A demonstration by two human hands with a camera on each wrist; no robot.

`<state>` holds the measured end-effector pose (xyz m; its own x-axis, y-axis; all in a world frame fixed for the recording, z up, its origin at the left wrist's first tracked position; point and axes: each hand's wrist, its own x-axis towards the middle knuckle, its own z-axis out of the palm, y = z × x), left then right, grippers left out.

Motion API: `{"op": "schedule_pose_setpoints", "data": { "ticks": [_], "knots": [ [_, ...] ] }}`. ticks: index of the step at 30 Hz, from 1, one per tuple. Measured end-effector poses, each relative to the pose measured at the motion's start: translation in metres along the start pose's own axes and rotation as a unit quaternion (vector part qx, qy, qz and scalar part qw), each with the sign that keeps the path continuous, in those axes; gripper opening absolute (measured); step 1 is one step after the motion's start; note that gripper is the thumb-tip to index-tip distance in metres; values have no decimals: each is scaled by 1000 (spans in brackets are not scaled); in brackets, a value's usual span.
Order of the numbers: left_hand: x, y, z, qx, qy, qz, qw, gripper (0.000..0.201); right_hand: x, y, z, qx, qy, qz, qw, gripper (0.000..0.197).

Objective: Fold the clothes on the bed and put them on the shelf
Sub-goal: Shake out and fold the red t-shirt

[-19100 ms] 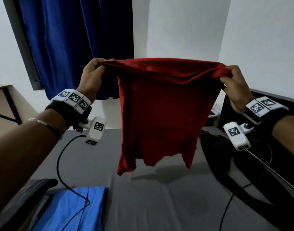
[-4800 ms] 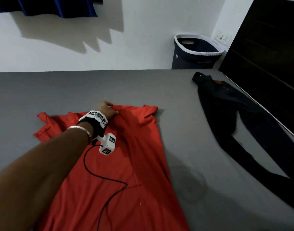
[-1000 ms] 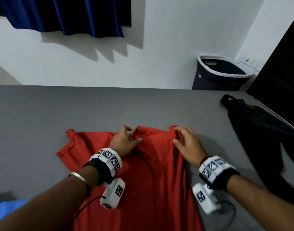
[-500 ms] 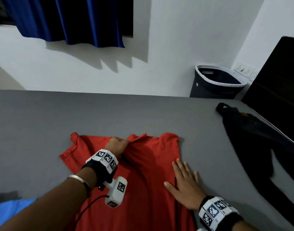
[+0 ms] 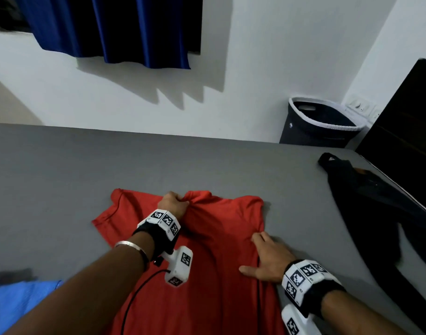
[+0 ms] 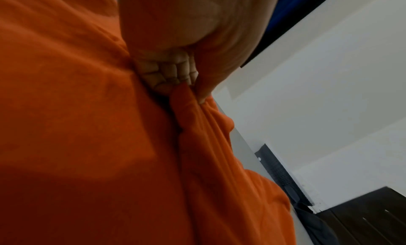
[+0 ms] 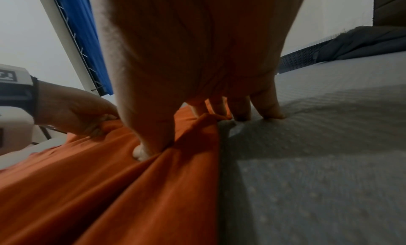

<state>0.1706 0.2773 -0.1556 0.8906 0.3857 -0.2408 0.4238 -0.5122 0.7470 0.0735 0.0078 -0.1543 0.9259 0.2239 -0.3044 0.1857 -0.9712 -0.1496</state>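
A red shirt (image 5: 219, 238) lies spread on the grey bed (image 5: 86, 165), collar end away from me. My left hand (image 5: 174, 204) grips a bunch of fabric at the collar; in the left wrist view its curled fingers (image 6: 171, 73) close on a fold of the shirt (image 6: 87, 127). My right hand (image 5: 267, 257) sits on the shirt's right edge. The right wrist view shows its thumb (image 7: 140, 151) pressing the cloth (image 7: 110, 188), with a ridge of fabric pinched up against the fingers (image 7: 215, 108). Its outer fingers touch the bare sheet.
Black trousers (image 5: 366, 201) lie along the bed's right side beside a dark headboard (image 5: 405, 141). A dark laundry basket (image 5: 320, 124) stands by the far wall. A blue garment (image 5: 18, 303) lies at the near left. A blue curtain (image 5: 125, 27) hangs above.
My right hand went from lying flat on the shirt's right edge to curling and gathering a ridge of fabric. My left hand kept its grip at the collar.
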Motion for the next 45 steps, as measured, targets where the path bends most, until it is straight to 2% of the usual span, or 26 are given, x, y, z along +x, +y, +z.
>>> {"op": "schedule_pose_setpoints", "data": {
  "ticks": [2, 7, 8, 10, 12, 14, 15, 17, 19, 21, 26, 31, 35, 38, 40, 41, 42, 43, 45],
  "knots": [
    [-1, -3, -2, 2, 21, 11, 1000, 27, 1, 1, -1, 1, -1, -3, 1000, 90],
    [8, -23, -39, 71, 104, 57, 990, 19, 2, 5, -2, -12, -14, -11, 1000, 94],
    [11, -29, -52, 115, 126, 61, 984, 26, 2, 5, -2, -15, -13, -13, 1000, 99],
    [16, -42, -82, 203, 145, 15, 968, 50, 3, 5, 0, -22, -9, -20, 1000, 111],
    [26, -58, -107, 236, 114, -48, 964, 76, 4, 5, 3, -25, -8, -19, 999, 119],
    [41, -75, -124, 239, 59, -84, 966, 87, 5, 3, 3, -26, -2, -17, 1000, 111],
    [47, -84, -130, 249, 30, -86, 964, 84, 5, 2, 3, -27, -3, -16, 1000, 110],
    [53, -89, -135, 250, -1, -59, 966, 62, 3, 1, 3, -27, -12, -16, 999, 122],
    [43, -80, -140, 214, -5, -15, 977, 35, 2, 0, 3, -24, -16, -16, 999, 135],
    [39, -76, -141, 143, 8, 2, 990, 22, 1, 0, 2, -23, -10, -14, 1000, 136],
    [41, -73, -147, 90, 7, -30, 996, 25, 2, -1, 1, -40, -22, -13, 999, 140],
    [41, -79, -150, 19, -26, -69, 997, 41, 2, -3, -1, -49, -31, -3, 998, 136],
    [42, -76, -148, -33, -11, -36, 999, 29, 2, -2, -3, -56, -48, -4, 997, 137],
    [27, -59, -148, -12, -18, -2, 1000, 10, -1, -3, -14, -54, -77, -17, 995, 139],
    [19, -48, -148, 0, -24, 15, 1000, 9, -1, -6, -33, -56, -115, -23, 991, 143],
    [17, -44, -147, 0, -30, 23, 999, 12, 0, -12, -48, -63, -117, -25, 991, 140],
    [15, -40, -145, -8, -43, 31, 999, 16, 2, -21, -65, -77, -100, -31, 992, 129],
    [14, -38, -144, -21, -57, 44, 997, 21, 5, -35, -82, -90, -64, -38, 993, 106],
    [9, -33, -139, -45, -75, 67, 994, 27, 22, -68, -109, -74, 31, -46, 996, 46]
  ]
}}
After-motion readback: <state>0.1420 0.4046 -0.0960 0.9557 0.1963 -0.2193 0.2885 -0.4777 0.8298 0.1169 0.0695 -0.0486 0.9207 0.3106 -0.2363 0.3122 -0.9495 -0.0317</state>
